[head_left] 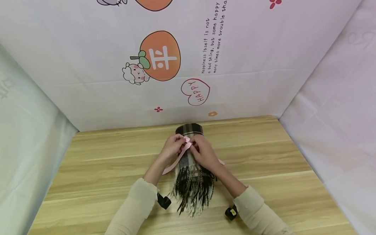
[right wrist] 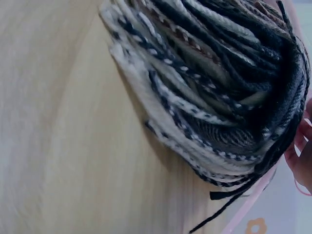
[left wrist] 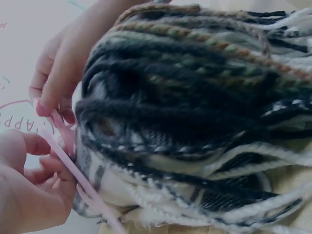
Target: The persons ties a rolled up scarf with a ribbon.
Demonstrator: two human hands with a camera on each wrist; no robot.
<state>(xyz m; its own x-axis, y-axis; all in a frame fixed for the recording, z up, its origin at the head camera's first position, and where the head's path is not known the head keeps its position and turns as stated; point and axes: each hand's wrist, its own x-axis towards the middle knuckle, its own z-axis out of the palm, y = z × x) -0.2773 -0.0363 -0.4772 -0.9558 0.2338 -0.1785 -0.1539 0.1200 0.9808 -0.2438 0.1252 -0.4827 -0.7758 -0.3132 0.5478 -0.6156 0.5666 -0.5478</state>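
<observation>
Here's the scarf, rolled up on the table, long axis running near to far, fringe spilling toward the near side! And the ribbon cuts across that line, bunched on top of the roll, over its farther half. In from the left, the left hand pinches the pink bunch, thumb against fingers; from the right, the right hand has the ribbon between its fingertips. Neither looks clearly nearer: both meet right there! One tail trails near and left, another end shows beyond the right wrist. Knotted or merely crossed? Fingers hide it; can't tell.
</observation>
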